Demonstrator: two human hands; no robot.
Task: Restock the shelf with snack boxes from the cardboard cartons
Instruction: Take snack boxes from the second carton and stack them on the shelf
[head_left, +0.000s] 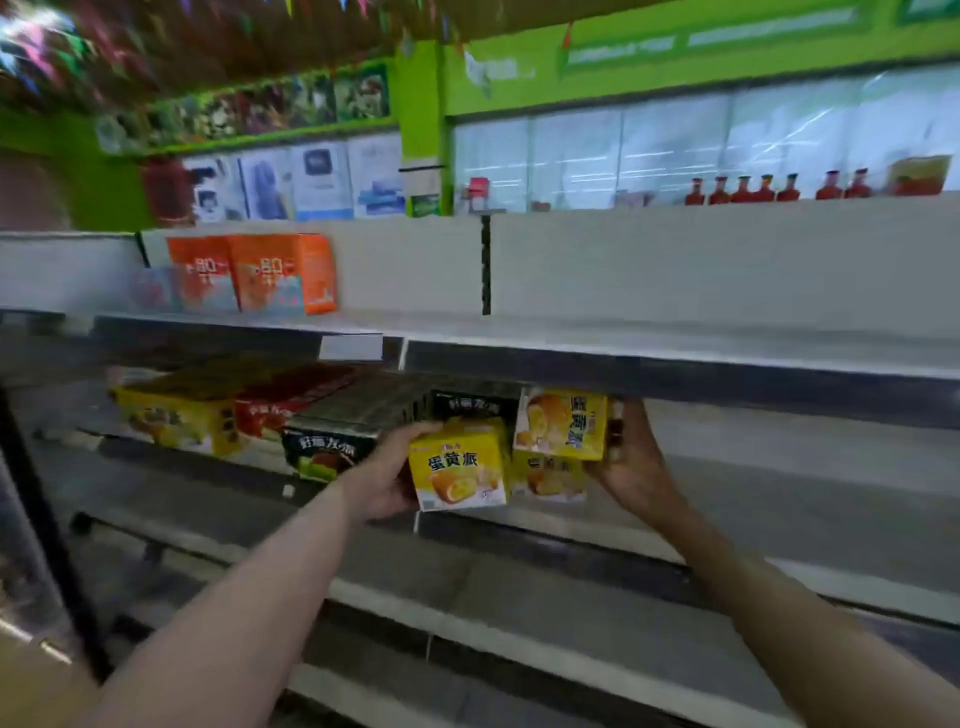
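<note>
My left hand (387, 475) grips a yellow snack box (457, 465) upright at the front edge of the middle shelf (753, 483). My right hand (631, 462) holds a second yellow snack box (563, 423), turned on its side, above a third yellow box (548, 478) that stands on the shelf behind. A black box (327, 454) sits directly left of my left hand. No cardboard carton shows in the head view.
Further left on the same shelf lie a red box (270, 415) and a yellow box (176, 421). Orange boxes (260, 273) stand on the shelf above. Red bottles (769, 189) line the top ledge. White shelf boards run right and below.
</note>
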